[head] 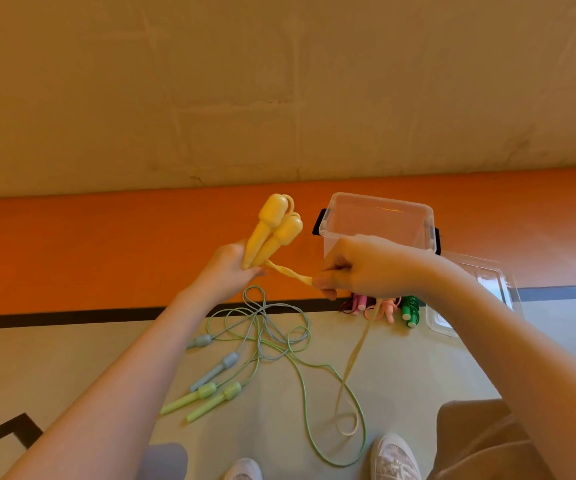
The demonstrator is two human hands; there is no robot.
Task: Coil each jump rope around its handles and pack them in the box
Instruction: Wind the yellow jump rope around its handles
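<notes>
Coiling step just starting: left hand (226, 271) grips the two yellow plastic jump-rope handles (272, 230) together above the floor, right hand (359, 268) fingers pinch the doubled yellow cord (290, 271) taut, next needing wraps round the handles, the clear plastic box (376, 220) just behind.

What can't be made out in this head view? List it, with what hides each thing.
- Clear box: its front wall and floor, behind the right hand.
- Coiled ropes by the lid: pink ones and a green one, partly under the right wrist; count unclear.
- Yellow handles: lower ends inside the left hand.
- Yellow rope's hanging length: motion-blurred.
- Shoes: cut by the bottom edge.
</notes>
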